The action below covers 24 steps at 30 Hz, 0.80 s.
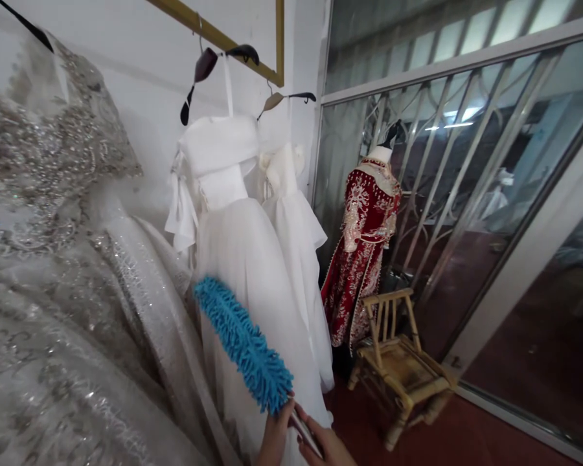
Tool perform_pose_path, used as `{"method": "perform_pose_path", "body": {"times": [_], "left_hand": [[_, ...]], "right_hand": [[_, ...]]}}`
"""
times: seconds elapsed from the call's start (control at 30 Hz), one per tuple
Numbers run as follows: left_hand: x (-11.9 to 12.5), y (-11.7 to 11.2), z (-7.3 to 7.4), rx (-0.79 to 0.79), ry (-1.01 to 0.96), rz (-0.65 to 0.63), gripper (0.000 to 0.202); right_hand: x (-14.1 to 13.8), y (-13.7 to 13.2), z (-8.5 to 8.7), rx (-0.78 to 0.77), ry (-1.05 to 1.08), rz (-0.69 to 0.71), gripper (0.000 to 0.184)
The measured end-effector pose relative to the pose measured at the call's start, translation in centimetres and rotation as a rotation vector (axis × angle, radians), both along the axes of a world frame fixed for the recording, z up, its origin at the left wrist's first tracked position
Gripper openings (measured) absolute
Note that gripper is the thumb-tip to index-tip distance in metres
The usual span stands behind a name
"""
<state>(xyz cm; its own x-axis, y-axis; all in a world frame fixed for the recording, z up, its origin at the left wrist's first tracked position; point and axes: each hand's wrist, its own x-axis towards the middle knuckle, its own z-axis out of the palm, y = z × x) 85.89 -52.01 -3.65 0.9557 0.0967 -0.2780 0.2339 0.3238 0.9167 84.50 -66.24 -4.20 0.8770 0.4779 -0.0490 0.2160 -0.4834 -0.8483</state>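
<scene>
Duster (243,346) in two hands, in front of hanging white dress (262,259).
Left hand (278,419) is closed around the top of the handle (307,433), just below the blue fibres; right hand (326,445) grips the same handle lower, its fingers bent around it. The duster is tilted, with its tip up toward the left; whether the fibres touch the dress, I cannot tell.
</scene>
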Motion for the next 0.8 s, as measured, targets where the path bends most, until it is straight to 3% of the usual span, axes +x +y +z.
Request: {"method": "perform_pose_path", "body": {"times": [0.1, 0.17, 0.3, 0.4, 0.53, 0.63, 0.8], "left_hand": [[1.2, -0.1, 3.7, 0.094, -0.087, -0.003, 0.048], [1.9, -0.3, 5.5, 0.108, -0.128, -0.040, 0.048], [3.7, -1.3, 7.3, 0.139, -0.189, -0.085, 0.045], [5.0, -2.2, 7.4, 0.166, -0.204, -0.150, 0.041], [5.8, -3.4, 6.7, 0.199, -0.208, -0.150, 0.037], [5.8, -4.7, 5.7, 0.196, -0.211, -0.094, 0.041], [7.2, -7.8, 3.5, 0.165, -0.111, -0.227, 0.045]], "right_hand": [[0.4, 0.9, 2.3, 0.201, 0.024, -0.117, 0.058], [0.9, 1.4, 2.8, 0.279, 0.055, -0.215, 0.060], [2.3, 1.9, 2.2, 0.488, 0.127, -0.298, 0.063], [3.3, 1.6, 1.6, 0.577, 0.135, -0.368, 0.063], [3.7, 0.5, 0.9, 0.524, 0.104, -0.384, 0.066], [3.4, -0.8, 0.0, 0.518, 0.149, -0.408, 0.071], [4.3, -3.7, -1.7, 0.572, 0.249, -0.454, 0.082]]}}
